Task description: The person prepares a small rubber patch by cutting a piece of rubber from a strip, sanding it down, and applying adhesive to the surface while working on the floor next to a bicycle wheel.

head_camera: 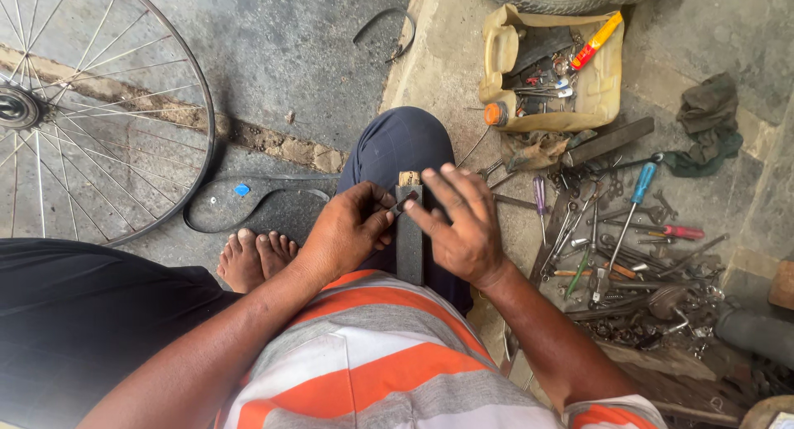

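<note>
A dark flat strip, like a piece of rubber tube [409, 247], lies along my thigh in dark trousers. My left hand [347, 230] pinches a small dark piece [403, 204] at the strip's upper end. My right hand [459, 222] rests on the strip from the right, its fingers spread and fingertips touching the same small piece. A small wooden-looking stub [409, 178] shows just beyond the strip's top end.
A spoked bicycle wheel [83, 106] lies on the concrete at left, with a black rubber tube [265, 206] beside my bare foot [252, 259]. To the right, several screwdrivers, wrenches and scrap tools [628, 247] are spread out. A cut yellow jerrycan [550, 69] holds more tools.
</note>
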